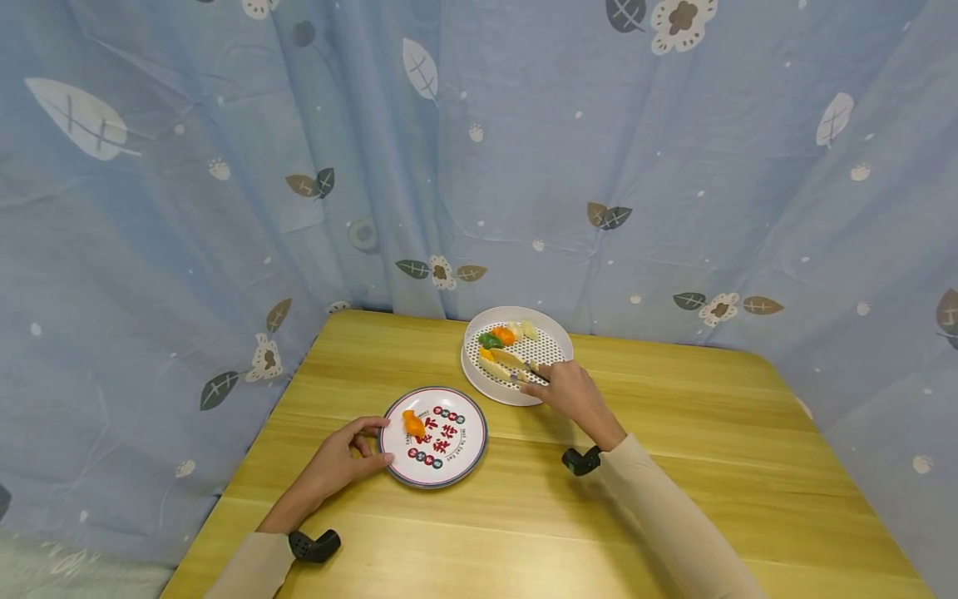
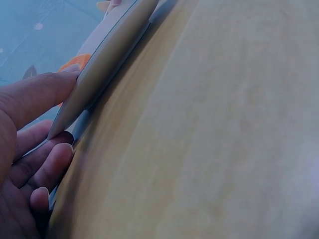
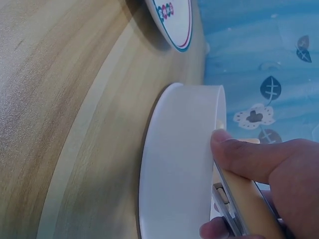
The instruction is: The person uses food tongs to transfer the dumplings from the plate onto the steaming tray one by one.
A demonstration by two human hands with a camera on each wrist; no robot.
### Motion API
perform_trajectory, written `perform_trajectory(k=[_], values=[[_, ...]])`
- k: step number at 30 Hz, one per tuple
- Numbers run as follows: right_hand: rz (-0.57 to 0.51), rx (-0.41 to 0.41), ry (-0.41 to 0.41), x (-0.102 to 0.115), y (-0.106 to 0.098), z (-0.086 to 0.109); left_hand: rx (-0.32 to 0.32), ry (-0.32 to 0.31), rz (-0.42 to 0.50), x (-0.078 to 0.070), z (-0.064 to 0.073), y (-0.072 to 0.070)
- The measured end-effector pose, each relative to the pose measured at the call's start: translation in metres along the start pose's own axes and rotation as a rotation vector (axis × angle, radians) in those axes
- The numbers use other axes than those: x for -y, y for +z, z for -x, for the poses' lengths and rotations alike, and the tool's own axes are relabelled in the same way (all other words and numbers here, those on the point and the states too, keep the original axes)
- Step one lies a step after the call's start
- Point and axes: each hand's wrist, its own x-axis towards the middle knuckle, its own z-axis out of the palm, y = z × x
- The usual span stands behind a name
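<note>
My left hand (image 1: 337, 459) pinches the near left rim of a round white plate (image 1: 467, 453) with red characters and a blue-red border. In the left wrist view, some fingertips (image 2: 60, 154) curl beneath the plate's edge. One orange piece of food (image 1: 413, 423) lies on the plate. My right hand (image 1: 575, 395) grips a pair of tongs (image 1: 511, 359) with beige arms, reaching into a white round basket (image 1: 473, 378) with a perforated bottom. At the tongs' tips is a yellow-orange piece (image 1: 486, 354). Green (image 1: 490, 340), orange (image 1: 507, 335) and pale pieces (image 1: 530, 330) lie deeper in the basket.
Both things stand on a wooden table (image 1: 674, 466), the basket near its back edge and the plate closer, to the left. A blue curtain (image 1: 524, 166) with leaf and flower prints hangs behind and along the sides. Black devices (image 1: 314, 547) are worn at both wrists.
</note>
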Motion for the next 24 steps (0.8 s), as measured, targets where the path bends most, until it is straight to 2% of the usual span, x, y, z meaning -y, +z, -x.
perform_trajectory(k=[8,14,18,24], values=[[-0.005,-0.026,0.017,-0.001,0.0,0.005,0.006,0.008,0.0,-0.001,0.001,0.001],[-0.05,-0.109,0.022,-0.002,-0.001,0.012,0.004,0.015,0.013,-0.001,0.002,0.001],[-0.078,-0.159,0.005,-0.001,-0.004,0.017,-0.001,0.009,0.019,-0.001,0.002,0.001],[-0.093,-0.187,-0.035,0.004,-0.007,0.029,0.0,-0.001,0.013,-0.003,0.001,0.001]])
